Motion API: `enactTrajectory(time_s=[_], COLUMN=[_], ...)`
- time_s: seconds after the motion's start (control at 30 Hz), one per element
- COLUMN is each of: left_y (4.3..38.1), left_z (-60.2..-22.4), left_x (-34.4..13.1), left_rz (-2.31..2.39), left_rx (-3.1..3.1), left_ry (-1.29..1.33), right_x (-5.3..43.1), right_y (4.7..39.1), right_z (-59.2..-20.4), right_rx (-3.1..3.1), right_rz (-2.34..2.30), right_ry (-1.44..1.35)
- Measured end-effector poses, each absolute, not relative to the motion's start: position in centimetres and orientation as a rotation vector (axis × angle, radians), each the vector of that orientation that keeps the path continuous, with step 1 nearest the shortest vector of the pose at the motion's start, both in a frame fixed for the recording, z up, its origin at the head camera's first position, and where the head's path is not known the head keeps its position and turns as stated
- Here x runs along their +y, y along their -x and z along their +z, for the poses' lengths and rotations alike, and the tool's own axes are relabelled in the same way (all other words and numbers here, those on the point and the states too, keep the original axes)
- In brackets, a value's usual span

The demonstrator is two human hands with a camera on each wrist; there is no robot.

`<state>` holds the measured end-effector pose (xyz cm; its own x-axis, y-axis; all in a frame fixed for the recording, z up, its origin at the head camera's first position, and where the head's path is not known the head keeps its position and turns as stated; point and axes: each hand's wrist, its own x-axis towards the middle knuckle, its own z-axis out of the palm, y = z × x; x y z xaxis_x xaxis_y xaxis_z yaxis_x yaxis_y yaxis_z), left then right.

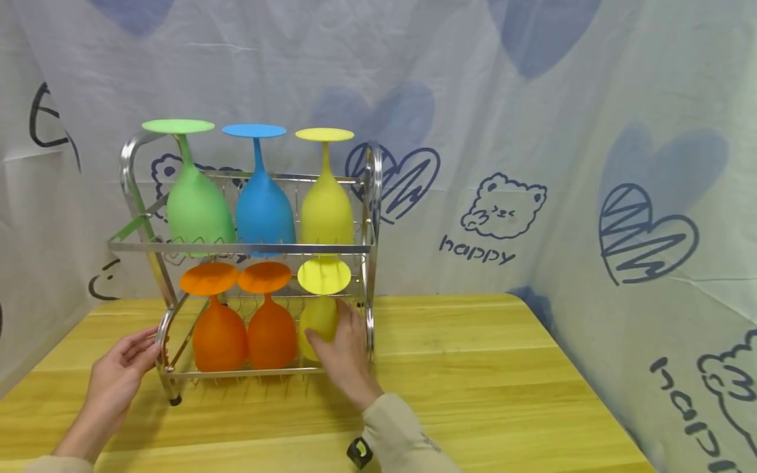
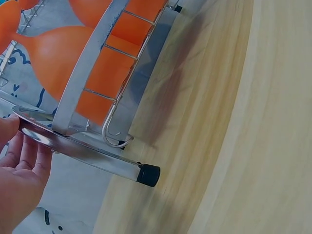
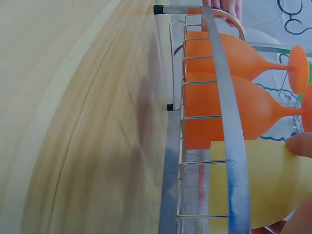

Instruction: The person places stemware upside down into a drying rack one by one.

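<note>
A two-tier metal rack (image 1: 158, 269) holds upside-down wine glasses. My left hand (image 1: 121, 368) grips the curved leg tube at the rack's left side; the left wrist view shows its fingers around the tube (image 2: 87, 153). At the right end of the lower tier, my right hand (image 1: 345, 351) holds the bowl of a yellow wine glass (image 1: 313, 318) between thumb and fingers. In the right wrist view this glass (image 3: 263, 180) stands behind the front bar, rim down. Beside it are two orange wine glasses (image 1: 219, 335), (image 1: 272, 335).
On the upper tier stand a green (image 1: 198, 203), a blue (image 1: 265, 207) and a yellow wine glass (image 1: 326, 203), all upside down. The rack stands on a wooden table (image 1: 473, 381). Printed cloth (image 1: 414, 66) hangs behind and at both sides.
</note>
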<state>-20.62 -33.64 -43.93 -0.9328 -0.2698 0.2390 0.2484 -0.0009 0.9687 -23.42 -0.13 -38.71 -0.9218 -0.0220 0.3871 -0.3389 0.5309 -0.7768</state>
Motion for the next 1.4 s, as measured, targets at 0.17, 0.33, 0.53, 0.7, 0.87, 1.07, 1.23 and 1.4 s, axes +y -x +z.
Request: enactTrajectory(time_s=[0.17, 0.33, 0.53, 0.7, 0.87, 1.07, 1.23, 1.4], left_y=[21.2, 19.9, 19.0, 18.9, 18.9, 18.9, 18.8, 18.5], left_z=[-44.8, -42.9, -41.6, -41.6, -41.8, -41.7, -41.5, -41.2], left_x=[-34.2, -32.8, -31.8, -31.8, -31.7, -31.6, -31.8, -32.5], left_rz=[-1.902, -1.923, -1.975, -1.958, -1.943, -1.934, -1.962, -1.666], left_rx=[-2.016, -1.989, -1.952, -1.982, -1.987, -2.006, -2.029, -2.317], left_ry=[-0.07, -0.056, -0.021, -0.013, 0.003, -0.017, -0.068, -0.081], right_x=[-0.3, -0.3, -0.5, -0.7, -0.7, -0.1, 0.8, 2.7], right_y=[24.0, 24.3, 24.5, 24.6, 24.4, 23.0, 21.0, 19.5], right_z=[-39.3, -39.8, -40.0, -39.8, -39.6, -39.0, -38.0, -37.1], right_rx=[-2.458, -2.462, -2.485, -2.513, -2.524, -2.516, -2.513, -2.433], right_rz=[1.319, 1.296, 1.277, 1.237, 1.213, 1.274, 1.323, 1.337], right_ry=[-0.264, -0.267, -0.241, -0.195, -0.168, -0.204, -0.335, -0.522])
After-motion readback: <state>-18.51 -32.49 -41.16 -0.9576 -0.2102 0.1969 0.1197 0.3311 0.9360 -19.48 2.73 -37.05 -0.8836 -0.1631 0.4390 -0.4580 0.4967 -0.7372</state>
